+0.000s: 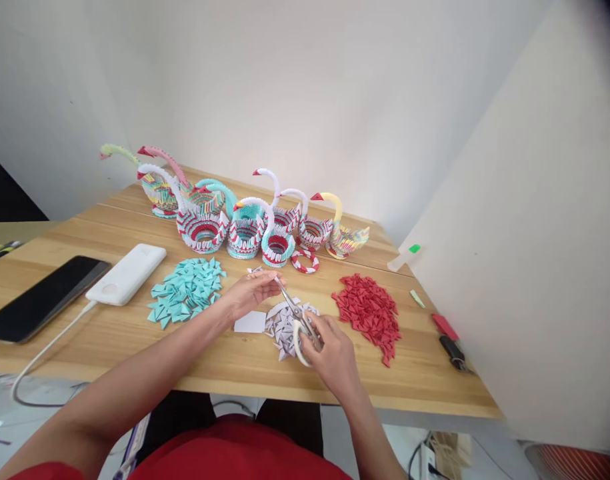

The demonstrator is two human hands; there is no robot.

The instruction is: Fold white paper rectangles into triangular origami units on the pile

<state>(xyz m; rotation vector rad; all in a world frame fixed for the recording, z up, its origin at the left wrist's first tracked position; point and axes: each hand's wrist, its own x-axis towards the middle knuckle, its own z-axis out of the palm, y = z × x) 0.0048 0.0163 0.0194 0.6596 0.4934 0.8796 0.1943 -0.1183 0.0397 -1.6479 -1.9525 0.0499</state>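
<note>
Single head-worn view, looking forward and steeply down from above the near edge of the light wooden desk; both forearms enter from below at close range, the white corner walls filling the upper frame.

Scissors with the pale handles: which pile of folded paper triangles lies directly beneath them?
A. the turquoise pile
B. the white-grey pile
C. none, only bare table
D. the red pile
B: the right hand holds the scissors with pale handles over the white-grey pile of folded paper triangles, while the turquoise pile lies to the left and the red pile to the right.
</note>
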